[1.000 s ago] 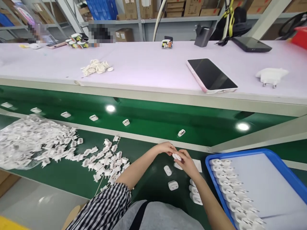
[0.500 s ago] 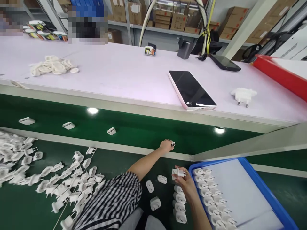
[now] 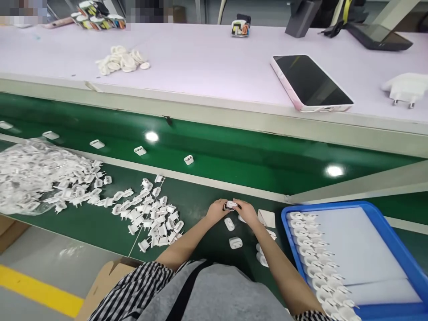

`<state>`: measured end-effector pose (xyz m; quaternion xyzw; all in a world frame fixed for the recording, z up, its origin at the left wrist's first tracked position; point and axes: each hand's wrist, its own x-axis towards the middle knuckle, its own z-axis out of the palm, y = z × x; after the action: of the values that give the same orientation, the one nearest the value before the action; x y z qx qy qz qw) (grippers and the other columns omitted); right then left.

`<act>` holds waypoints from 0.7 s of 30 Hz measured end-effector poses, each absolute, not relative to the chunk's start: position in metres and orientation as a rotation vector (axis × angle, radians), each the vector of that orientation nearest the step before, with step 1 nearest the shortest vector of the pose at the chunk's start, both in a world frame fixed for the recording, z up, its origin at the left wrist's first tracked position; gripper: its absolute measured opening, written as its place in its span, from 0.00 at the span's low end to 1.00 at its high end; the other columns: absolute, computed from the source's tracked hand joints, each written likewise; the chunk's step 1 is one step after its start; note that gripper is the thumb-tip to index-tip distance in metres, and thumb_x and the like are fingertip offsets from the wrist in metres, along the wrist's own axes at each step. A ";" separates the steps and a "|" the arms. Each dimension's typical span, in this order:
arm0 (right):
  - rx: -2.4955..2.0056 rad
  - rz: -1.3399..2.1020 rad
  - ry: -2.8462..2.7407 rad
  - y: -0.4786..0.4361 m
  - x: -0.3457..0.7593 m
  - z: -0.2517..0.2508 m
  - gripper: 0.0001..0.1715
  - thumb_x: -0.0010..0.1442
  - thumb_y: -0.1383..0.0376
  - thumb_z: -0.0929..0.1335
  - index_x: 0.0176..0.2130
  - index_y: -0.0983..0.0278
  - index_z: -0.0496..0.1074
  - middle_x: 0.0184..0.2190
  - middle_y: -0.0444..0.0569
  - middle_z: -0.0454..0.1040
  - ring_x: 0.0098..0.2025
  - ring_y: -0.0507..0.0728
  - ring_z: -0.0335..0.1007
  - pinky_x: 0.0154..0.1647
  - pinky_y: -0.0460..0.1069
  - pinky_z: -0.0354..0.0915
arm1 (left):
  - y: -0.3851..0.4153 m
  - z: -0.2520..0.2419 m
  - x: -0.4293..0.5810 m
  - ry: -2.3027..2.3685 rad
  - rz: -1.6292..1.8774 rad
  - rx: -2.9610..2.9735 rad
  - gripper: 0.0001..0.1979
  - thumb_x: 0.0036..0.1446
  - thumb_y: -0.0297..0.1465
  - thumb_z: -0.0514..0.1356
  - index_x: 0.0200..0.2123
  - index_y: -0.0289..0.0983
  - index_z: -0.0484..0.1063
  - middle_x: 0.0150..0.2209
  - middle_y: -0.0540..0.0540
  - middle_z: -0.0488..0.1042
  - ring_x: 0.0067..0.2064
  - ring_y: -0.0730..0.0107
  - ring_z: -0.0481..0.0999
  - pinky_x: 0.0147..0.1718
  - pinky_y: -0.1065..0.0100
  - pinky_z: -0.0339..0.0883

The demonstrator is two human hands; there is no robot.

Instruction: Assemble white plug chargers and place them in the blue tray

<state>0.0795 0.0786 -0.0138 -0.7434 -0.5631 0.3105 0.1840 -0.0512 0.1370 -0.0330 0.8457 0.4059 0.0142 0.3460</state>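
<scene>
Close together over the dark green worktop, both hands are closed around a small white charger housing point(image 3: 230, 207). My left hand point(image 3: 217, 211) grips its left side. The fingers of my right hand point(image 3: 246, 211) pinch a white oval piece at its top; whether the two parts are joined I cannot tell. Just below lie loose white charger pieces, one oval point(image 3: 229, 224) and one broader point(image 3: 236, 243). More white chargers point(image 3: 262, 256) stand in a row, partly hidden behind my right forearm. A white square sheet point(image 3: 266, 218) lies right of my right hand.
A blue tray point(image 3: 286, 218) at the right holds rows of white chargers point(image 3: 314, 258). White plug parts point(image 3: 152, 214) are heaped at left beside a filled clear bag point(image 3: 33, 174). Housings point(image 3: 189, 159) sit spaced along the green belt point(image 3: 234, 171). A phone point(image 3: 314, 82) lies on the shelf.
My left hand has left the belt with a housing and met my right hand over the worktop. The pinned plug visible in my right hand earlier no longer shows clearly. The view has tipped down.
</scene>
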 end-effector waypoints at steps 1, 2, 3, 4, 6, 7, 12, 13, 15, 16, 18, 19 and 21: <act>-2.115 0.870 -1.651 0.080 0.077 -0.014 0.12 0.49 0.67 0.60 0.36 0.60 0.65 0.42 0.44 0.67 0.42 0.53 0.63 0.42 0.47 0.58 | 0.136 -0.034 -0.051 1.075 0.060 2.171 0.17 0.43 0.31 0.55 0.40 0.35 0.62 0.36 0.48 0.67 0.37 0.72 0.66 0.36 0.72 0.59; -2.135 0.868 -1.707 0.081 0.076 -0.014 0.12 0.49 0.67 0.60 0.36 0.60 0.65 0.42 0.44 0.67 0.42 0.53 0.63 0.41 0.47 0.59 | 0.135 -0.035 -0.050 1.096 0.083 2.150 0.18 0.43 0.31 0.55 0.41 0.35 0.60 0.36 0.48 0.67 0.35 0.73 0.67 0.35 0.73 0.60; -2.156 0.864 -1.760 0.082 0.076 -0.014 0.12 0.49 0.67 0.60 0.36 0.60 0.65 0.42 0.44 0.67 0.41 0.53 0.63 0.40 0.46 0.59 | 0.134 -0.036 -0.050 1.116 0.107 2.136 0.20 0.43 0.30 0.55 0.43 0.35 0.59 0.36 0.48 0.67 0.33 0.74 0.67 0.34 0.73 0.60; -2.176 0.857 -1.812 0.083 0.076 -0.013 0.12 0.50 0.67 0.59 0.36 0.60 0.65 0.42 0.44 0.67 0.40 0.53 0.64 0.39 0.46 0.59 | 0.132 -0.037 -0.049 1.126 0.127 2.134 0.20 0.44 0.30 0.54 0.44 0.36 0.58 0.37 0.48 0.67 0.33 0.74 0.67 0.33 0.73 0.60; -2.213 0.837 -1.914 0.085 0.078 -0.011 0.12 0.50 0.67 0.59 0.37 0.61 0.64 0.41 0.44 0.67 0.39 0.53 0.65 0.37 0.46 0.59 | 0.131 -0.038 -0.048 1.122 0.150 2.161 0.18 0.45 0.29 0.53 0.43 0.37 0.59 0.39 0.48 0.66 0.33 0.75 0.67 0.34 0.73 0.60; -2.232 0.827 -1.965 0.086 0.078 -0.009 0.12 0.51 0.67 0.59 0.37 0.61 0.63 0.40 0.45 0.68 0.38 0.53 0.65 0.36 0.46 0.59 | 0.130 -0.039 -0.047 1.111 0.151 2.181 0.16 0.46 0.29 0.52 0.42 0.37 0.60 0.39 0.48 0.65 0.34 0.75 0.67 0.34 0.74 0.60; -2.268 0.774 -2.194 0.094 0.078 0.000 0.12 0.52 0.67 0.56 0.37 0.62 0.62 0.35 0.47 0.70 0.36 0.54 0.66 0.31 0.45 0.58 | 0.133 -0.035 -0.047 1.098 0.129 2.220 0.15 0.46 0.28 0.52 0.41 0.37 0.62 0.41 0.48 0.64 0.37 0.74 0.67 0.35 0.75 0.60; -2.280 0.761 -2.214 0.096 0.078 0.002 0.12 0.52 0.68 0.56 0.37 0.62 0.62 0.35 0.47 0.70 0.36 0.54 0.66 0.31 0.45 0.58 | 0.134 -0.034 -0.048 1.094 0.115 2.219 0.16 0.45 0.28 0.52 0.41 0.37 0.61 0.40 0.49 0.65 0.36 0.74 0.67 0.35 0.75 0.60; -2.307 0.744 -2.240 0.098 0.077 0.004 0.13 0.52 0.69 0.55 0.37 0.63 0.62 0.35 0.48 0.70 0.36 0.54 0.66 0.30 0.45 0.58 | 0.136 -0.032 -0.048 1.082 0.078 2.220 0.17 0.45 0.29 0.53 0.41 0.37 0.61 0.37 0.49 0.66 0.34 0.75 0.67 0.34 0.75 0.60; -2.310 0.742 -2.255 0.099 0.077 0.005 0.13 0.52 0.69 0.55 0.38 0.64 0.62 0.35 0.49 0.70 0.36 0.54 0.66 0.30 0.45 0.58 | 0.137 -0.032 -0.047 1.080 0.058 2.223 0.16 0.45 0.29 0.53 0.41 0.37 0.62 0.35 0.49 0.66 0.34 0.74 0.67 0.33 0.75 0.60; -2.290 0.744 -2.294 0.100 0.078 0.006 0.14 0.52 0.69 0.56 0.40 0.64 0.61 0.36 0.49 0.70 0.36 0.55 0.65 0.30 0.45 0.58 | 0.136 -0.031 -0.046 1.090 0.024 2.237 0.14 0.45 0.29 0.52 0.39 0.38 0.63 0.35 0.49 0.66 0.34 0.74 0.67 0.33 0.74 0.60; -2.267 0.749 -2.315 0.101 0.079 0.006 0.15 0.51 0.69 0.57 0.40 0.64 0.60 0.37 0.49 0.69 0.37 0.55 0.65 0.31 0.45 0.58 | 0.136 -0.031 -0.045 1.101 0.009 2.246 0.14 0.46 0.29 0.52 0.39 0.38 0.63 0.35 0.49 0.66 0.34 0.74 0.67 0.33 0.74 0.60; -2.219 0.764 -2.361 0.102 0.081 0.006 0.15 0.50 0.69 0.59 0.40 0.64 0.61 0.39 0.49 0.68 0.39 0.54 0.64 0.32 0.45 0.58 | 0.134 -0.030 -0.043 1.134 -0.022 2.266 0.15 0.47 0.29 0.51 0.41 0.38 0.62 0.38 0.48 0.65 0.35 0.73 0.67 0.34 0.74 0.60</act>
<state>0.0809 0.1018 0.0060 -0.6638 -0.7060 0.2286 -0.0936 -0.0431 0.1337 -0.0298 0.8532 0.4270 -0.0082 0.2994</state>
